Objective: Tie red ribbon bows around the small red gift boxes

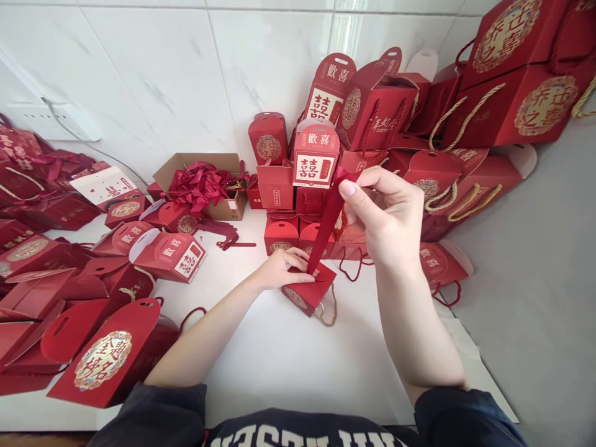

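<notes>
A small red gift box (300,299) with a beige rope handle (331,313) rests on the white table in front of me. My left hand (282,270) grips the top of this box, thumb in front and fingers behind. From the box top a dark red ribbon (325,230) runs up to the right, pulled straight. Its upper end is pinched between the thumb and fingers of my right hand (388,211), raised above the box. The ribbon's lower end is near my left fingertips; whether they touch it I cannot tell.
An open cardboard box (235,205) of red ribbons stands at the back, with a loose strap (226,234) before it. Red gift boxes (133,354) crowd the left; stacked boxes (507,118) fill the back right. A power strip (51,119) lies by the tiled wall.
</notes>
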`<action>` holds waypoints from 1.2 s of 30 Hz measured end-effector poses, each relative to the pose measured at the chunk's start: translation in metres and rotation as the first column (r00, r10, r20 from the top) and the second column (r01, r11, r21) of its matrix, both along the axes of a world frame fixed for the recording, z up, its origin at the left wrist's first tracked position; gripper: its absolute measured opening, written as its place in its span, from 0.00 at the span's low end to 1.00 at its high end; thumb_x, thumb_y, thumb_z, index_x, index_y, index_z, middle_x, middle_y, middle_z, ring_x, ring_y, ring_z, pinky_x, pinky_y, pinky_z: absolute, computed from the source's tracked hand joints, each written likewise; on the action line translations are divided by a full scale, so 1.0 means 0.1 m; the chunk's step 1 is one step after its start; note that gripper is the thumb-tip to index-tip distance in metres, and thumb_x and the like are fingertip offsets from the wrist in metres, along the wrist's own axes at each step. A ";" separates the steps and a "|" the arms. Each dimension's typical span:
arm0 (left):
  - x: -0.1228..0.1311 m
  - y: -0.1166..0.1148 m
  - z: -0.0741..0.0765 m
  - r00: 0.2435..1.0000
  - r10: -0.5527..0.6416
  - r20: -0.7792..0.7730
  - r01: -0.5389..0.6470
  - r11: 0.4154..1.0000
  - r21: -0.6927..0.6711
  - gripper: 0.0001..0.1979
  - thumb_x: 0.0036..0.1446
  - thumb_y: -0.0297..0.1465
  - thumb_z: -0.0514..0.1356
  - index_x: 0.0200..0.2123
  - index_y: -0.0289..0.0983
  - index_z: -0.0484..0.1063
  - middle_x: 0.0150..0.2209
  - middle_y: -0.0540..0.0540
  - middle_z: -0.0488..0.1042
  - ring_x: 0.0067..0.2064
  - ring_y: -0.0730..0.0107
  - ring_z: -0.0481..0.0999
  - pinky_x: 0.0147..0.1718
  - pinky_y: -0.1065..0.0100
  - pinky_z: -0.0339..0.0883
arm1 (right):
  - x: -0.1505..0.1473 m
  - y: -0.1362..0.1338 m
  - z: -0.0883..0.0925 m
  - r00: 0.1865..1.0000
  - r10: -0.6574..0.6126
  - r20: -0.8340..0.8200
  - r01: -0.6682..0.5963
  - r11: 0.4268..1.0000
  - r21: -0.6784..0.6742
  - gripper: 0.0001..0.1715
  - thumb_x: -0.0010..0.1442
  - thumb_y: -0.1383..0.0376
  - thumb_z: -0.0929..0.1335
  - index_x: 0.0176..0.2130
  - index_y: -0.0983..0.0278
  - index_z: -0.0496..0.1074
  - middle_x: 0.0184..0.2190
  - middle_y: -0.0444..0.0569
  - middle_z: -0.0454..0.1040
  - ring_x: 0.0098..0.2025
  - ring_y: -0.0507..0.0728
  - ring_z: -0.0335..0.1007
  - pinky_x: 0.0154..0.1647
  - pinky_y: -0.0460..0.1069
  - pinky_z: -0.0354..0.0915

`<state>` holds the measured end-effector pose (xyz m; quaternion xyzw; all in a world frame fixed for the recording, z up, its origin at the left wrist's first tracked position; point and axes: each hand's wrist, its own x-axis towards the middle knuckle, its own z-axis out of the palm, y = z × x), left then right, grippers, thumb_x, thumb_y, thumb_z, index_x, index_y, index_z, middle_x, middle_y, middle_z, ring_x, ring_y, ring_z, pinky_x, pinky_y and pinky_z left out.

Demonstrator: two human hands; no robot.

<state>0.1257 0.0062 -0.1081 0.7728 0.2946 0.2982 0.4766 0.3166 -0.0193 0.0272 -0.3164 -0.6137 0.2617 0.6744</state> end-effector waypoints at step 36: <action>-0.06 0.02 0.01 0.992 -0.119 -0.053 0.112 0.987 -0.119 0.08 0.48 0.36 0.69 0.32 0.40 0.83 0.39 0.42 0.81 0.51 0.60 0.73 0.53 0.61 0.66 | -0.03 -0.14 -1.49 0.849 0.461 -0.259 -0.505 0.563 -0.654 0.15 0.51 0.56 0.74 0.37 0.61 0.79 0.34 0.45 0.78 0.39 0.57 0.73 0.49 0.54 0.66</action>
